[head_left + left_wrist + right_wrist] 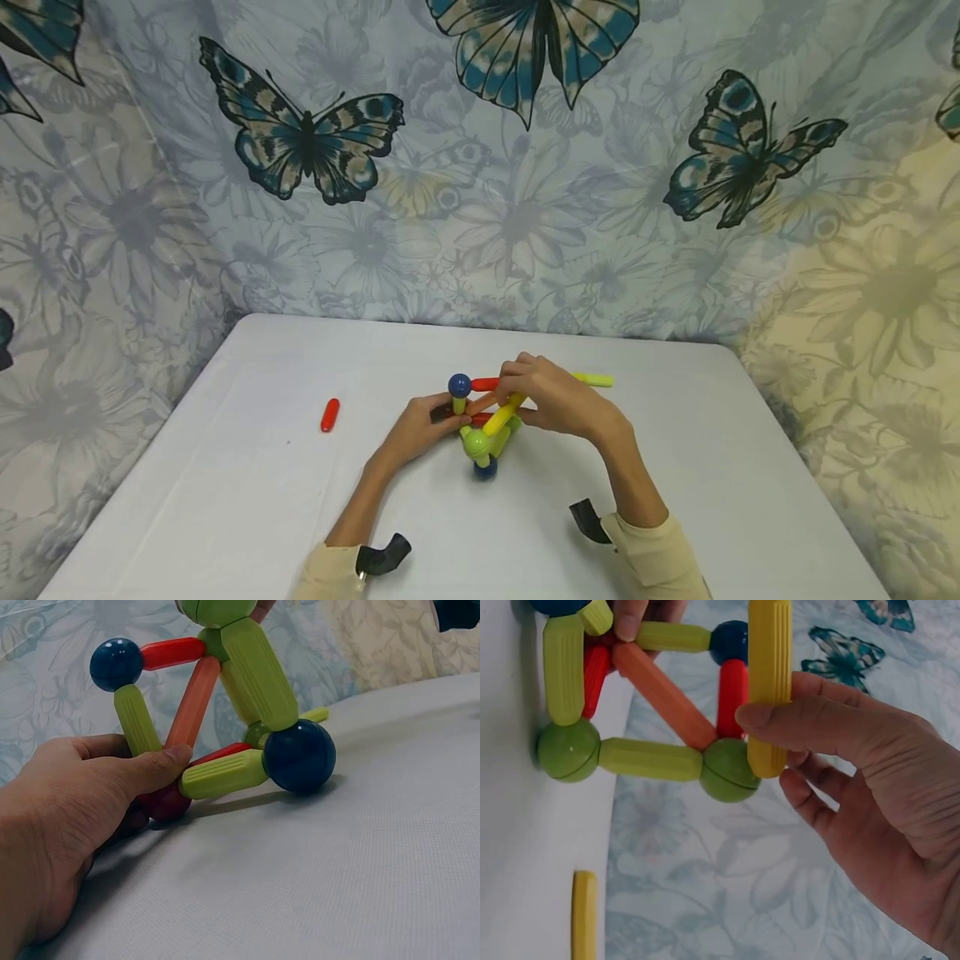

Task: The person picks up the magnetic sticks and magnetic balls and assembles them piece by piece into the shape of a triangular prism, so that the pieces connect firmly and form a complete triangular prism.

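Note:
A toy frame of ribbed rods and balls stands on the table, with a blue ball (300,756), another blue ball (116,664) and a green ball (730,770) among its corners. My left hand (422,431) grips its lower corner, the thumb lying across the rods just above a red ball (166,805). An orange rod (666,696) slants across one side. My right hand (558,398) pinches a yellow rod (769,682) between thumb and fingers. That rod's lower end is right at the green ball in the right wrist view.
A loose red rod (330,414) lies on the white table (225,500) to the left. Past the right hand lies a yellow rod (596,380). Butterfly-patterned cloth (517,217) rises behind the table's far edge.

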Available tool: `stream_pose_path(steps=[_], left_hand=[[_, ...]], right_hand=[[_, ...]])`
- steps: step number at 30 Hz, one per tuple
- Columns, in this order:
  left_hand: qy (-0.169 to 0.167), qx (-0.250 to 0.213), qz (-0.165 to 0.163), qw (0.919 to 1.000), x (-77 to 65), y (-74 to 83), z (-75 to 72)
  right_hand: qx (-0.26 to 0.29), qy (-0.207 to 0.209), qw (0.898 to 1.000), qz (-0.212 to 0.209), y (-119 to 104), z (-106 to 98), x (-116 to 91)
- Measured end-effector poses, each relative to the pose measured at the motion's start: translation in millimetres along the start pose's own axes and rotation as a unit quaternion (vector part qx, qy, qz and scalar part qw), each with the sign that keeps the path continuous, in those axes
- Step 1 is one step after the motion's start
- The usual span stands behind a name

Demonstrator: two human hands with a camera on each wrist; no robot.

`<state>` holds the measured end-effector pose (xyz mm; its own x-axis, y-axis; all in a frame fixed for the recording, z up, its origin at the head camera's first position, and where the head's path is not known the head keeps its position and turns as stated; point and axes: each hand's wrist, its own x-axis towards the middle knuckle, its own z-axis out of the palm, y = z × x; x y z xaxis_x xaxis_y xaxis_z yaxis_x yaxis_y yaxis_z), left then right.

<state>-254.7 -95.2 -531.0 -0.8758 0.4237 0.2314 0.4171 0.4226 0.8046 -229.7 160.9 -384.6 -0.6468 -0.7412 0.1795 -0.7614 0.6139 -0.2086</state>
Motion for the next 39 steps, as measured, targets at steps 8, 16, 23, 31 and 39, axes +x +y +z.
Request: stream_pose_path(steps=[8,16,23,31,39], left_hand=[[0.002,0.002,0.005,1.0,-0.2,-0.7,0.2],[0.002,0.007,0.004,1.0,2.6,1.2,-1.5],[0.008,0.007,0.013,0.9999,1.8,-2.6,0.5],[0.002,-0.008,0.014,0.9999,0.8,-1.0,0.6],[0.007,0.004,0.002,1.0,1.8,-3.0,3.1]], right_hand=[[0.002,-0.014,1.0,0.011,-1.8,1.3,2.2],[-0.006,-0.029,0.999,0.033,-2.2,-6.8,-1.0],[0.029,-0.083,0.991,0.1,1.9,-14.5,-10.3],[0.074,-0.158,0.974,0.148,9.4,-19.1,-20.5],[0.11,-0.151,0.979,0.086,15.8,-19.9,-26.2]])
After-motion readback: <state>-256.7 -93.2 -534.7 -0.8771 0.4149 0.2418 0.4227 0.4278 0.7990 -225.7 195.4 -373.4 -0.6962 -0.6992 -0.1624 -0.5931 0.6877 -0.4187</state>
